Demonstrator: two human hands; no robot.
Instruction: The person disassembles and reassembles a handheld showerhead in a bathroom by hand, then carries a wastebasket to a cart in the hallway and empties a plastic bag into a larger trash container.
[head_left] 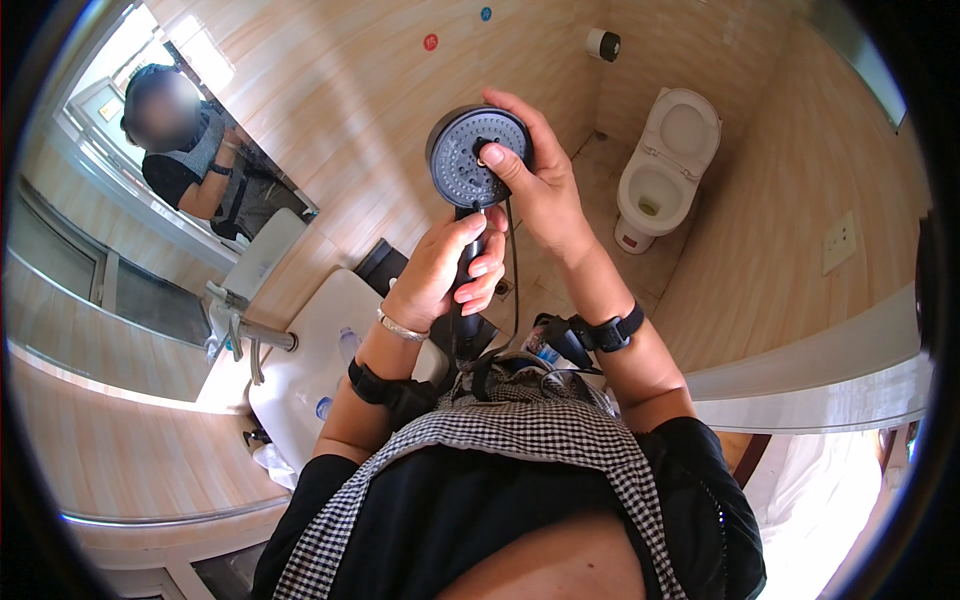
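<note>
A black handheld shower head (462, 165) with a round grey nozzle face is held up in front of me, its face turned toward me. My left hand (445, 262) is closed around its handle, just below the round head. The fingers of my right hand (545, 180) wrap the head's right rim, and the thumb presses near the centre of the nozzle face. A thin dark cord or hose (515, 270) hangs down to the right of the handle. Whether it joins the handle's lower end is hard to make out.
A white sink (300, 330) with a metal faucet (268, 337) stands at my left, holding clear bottles (348, 343). Above it hangs a mirror (110, 235). Ahead to the right are a white toilet (655, 190) with its lid up and a paper roll holder (603, 44).
</note>
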